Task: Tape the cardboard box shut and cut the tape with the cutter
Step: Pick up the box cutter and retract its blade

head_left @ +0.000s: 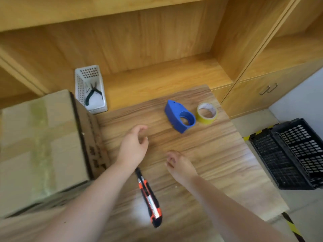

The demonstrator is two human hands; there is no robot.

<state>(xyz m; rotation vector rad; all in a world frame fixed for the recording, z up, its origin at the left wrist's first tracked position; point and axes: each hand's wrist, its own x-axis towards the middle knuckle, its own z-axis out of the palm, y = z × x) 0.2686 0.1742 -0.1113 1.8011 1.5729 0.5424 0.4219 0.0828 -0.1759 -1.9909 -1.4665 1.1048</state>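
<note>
Table (218, 154): wood-grain top, pushed up against wooden shelving.
Cardboard box (38, 145): sits at the table's left edge, flaps down; old tape strips run across the top, pic blurred there so seam not readable. Printed side wall faces the hands.
Cutter (150, 199): orange/black, lying flat near the table's front edge, approx. centre. Its tip is tucked under the left wrist; blade out or in, can't tell.
Tape dispenser (179, 117): blue, on its side twd the back-right corner.
Tape roll (207, 112): yellowish, flat on the table, just beside the dispenser on its right, nearest the back-right corner.
Left hand (134, 145): over mid-table betw. box and dispenser, fingers loosely curled, nothing in it, clear of the box wall.
Right hand (178, 165): over the table right of the left hand, fingers curled inward, holding nothing; hands near each other, not touching.
White basket (79, 84): on the shelf ledge behind the box, pliers (92, 93) inside.
Black crate (293, 154): on the floor, off the table's right edge.
</note>
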